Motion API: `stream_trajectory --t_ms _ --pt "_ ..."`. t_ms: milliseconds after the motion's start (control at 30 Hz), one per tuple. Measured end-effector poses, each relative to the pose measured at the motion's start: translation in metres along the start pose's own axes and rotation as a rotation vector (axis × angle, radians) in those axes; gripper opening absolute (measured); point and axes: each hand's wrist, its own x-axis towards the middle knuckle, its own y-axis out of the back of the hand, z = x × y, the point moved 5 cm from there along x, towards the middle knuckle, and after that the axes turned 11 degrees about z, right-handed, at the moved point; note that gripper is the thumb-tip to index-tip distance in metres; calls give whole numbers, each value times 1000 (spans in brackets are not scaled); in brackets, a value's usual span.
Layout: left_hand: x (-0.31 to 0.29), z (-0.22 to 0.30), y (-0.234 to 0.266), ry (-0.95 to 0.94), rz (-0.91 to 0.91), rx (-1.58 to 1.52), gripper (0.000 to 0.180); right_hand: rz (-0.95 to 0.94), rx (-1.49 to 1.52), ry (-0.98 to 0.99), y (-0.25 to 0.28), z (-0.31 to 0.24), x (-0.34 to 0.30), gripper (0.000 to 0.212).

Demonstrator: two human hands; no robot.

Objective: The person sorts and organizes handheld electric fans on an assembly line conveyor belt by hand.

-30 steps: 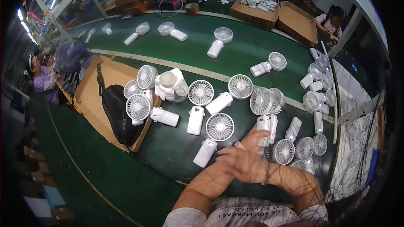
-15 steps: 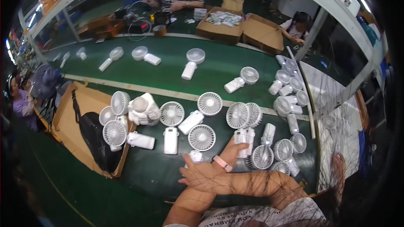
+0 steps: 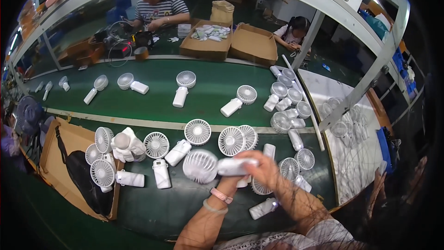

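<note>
Gripping blurred wht fan | R fingers on hndl

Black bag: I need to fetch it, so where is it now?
In the head view, the black bag lies at left in the cardboard box, beside the clustered white fans.

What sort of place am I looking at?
Probably a small-appliance assembly workshop: white plastic handheld fans lie along a long, flat green belt, and beyond it a person in a black-and-white striped shirt works near an open brown cardboard box of small pale parts.
</note>
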Motion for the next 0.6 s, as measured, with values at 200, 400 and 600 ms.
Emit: stream_trajectory --t_ms 200,400,600 --pt "-11 26 -4 -96 41 6 51 143 866 -310 47 11 14 59" --pt "-16 41 2 -135 67 -243 64 -29 877 -482 32 48 10 53" --pt "-17 40 1 -67 -76 -390 68 115 830 -561 31 59 10 57"
